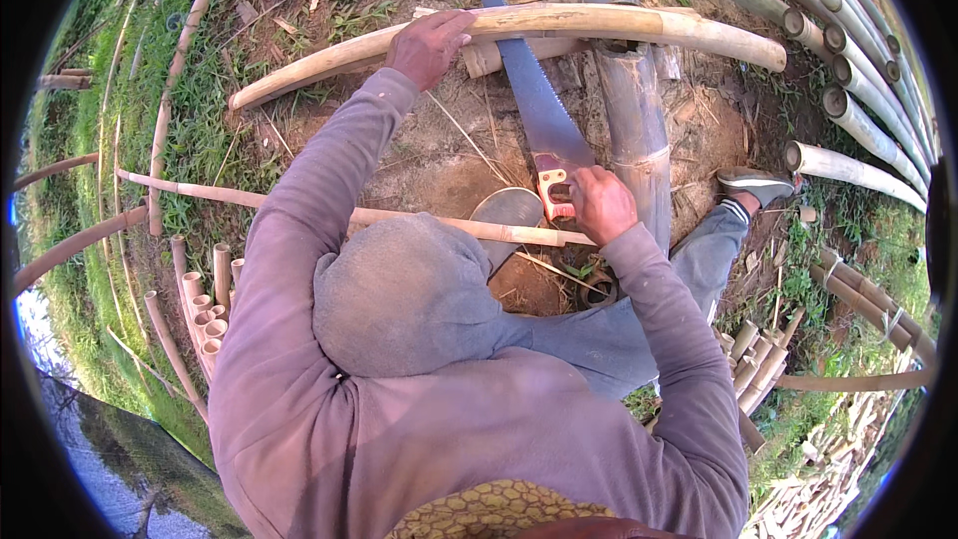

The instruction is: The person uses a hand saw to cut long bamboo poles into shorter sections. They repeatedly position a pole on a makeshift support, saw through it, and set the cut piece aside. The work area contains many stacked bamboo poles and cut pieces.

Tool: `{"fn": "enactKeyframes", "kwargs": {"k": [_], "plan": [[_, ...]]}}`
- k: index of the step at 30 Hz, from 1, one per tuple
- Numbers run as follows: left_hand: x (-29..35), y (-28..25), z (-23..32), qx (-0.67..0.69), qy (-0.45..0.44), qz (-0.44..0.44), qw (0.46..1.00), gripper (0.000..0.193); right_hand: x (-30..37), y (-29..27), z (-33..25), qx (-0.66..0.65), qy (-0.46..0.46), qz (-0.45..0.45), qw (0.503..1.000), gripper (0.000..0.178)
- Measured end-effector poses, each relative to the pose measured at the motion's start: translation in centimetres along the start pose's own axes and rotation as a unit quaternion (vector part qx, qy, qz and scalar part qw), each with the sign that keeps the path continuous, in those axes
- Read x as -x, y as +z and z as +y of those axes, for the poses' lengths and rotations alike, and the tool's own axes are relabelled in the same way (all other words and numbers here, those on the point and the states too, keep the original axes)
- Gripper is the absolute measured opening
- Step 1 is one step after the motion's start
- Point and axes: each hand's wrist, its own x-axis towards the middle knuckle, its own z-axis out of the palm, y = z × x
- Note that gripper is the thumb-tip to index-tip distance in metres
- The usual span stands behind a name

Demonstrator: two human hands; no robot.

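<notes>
My left hand (430,47) is wrapped over a pale bamboo pole (599,22) that lies crosswise in front of me. In my right hand (603,204) is the handle of a hand saw (547,105) with a blue blade and a red and cream grip. The blade points away from me and passes under the pale pole, its tip showing beyond the far side. Beneath the pole runs a thick grey bamboo trunk (639,130), pointing away from me. A short cut piece of bamboo (547,52) sits under the pole, left of the trunk. The fingers around the saw grip are partly hidden.
Long bamboo poles (868,90) are stacked at the far right. Short cut tubes (207,309) stand in a bundle at the left, and more pieces (758,364) lie at the lower right. A thin pole (449,226) crosses near my knee. My shoe (755,184) rests right of the trunk.
</notes>
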Motion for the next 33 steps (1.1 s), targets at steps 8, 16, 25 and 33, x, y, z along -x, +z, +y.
{"fn": "enactKeyframes", "kwargs": {"k": [8,16,25,33], "plan": [[-0.5,-0.7,0.4,-0.027,-0.018,-0.05,0.998,0.04,2.3,8.8,2.7,0.144,-0.003,-0.1,0.985,0.02],[-0.5,-1.1,0.6,-0.036,-0.024,-0.064,0.997,0.041,6.8,0.1,-1.5,0.118,-0.066,-0.029,0.99,0.025],[-0.9,-1.5,0.8,-0.035,-0.009,-0.076,0.996,0.042,19.3,-10.5,-1.8,-0.015,-0.09,0.217,0.972,0.032],[-0.7,-1.0,0.9,-0.055,-0.01,-0.068,0.996,0.042,16.9,-6.8,-4.6,-0.28,0.13,0.387,0.869,0.04]]}}
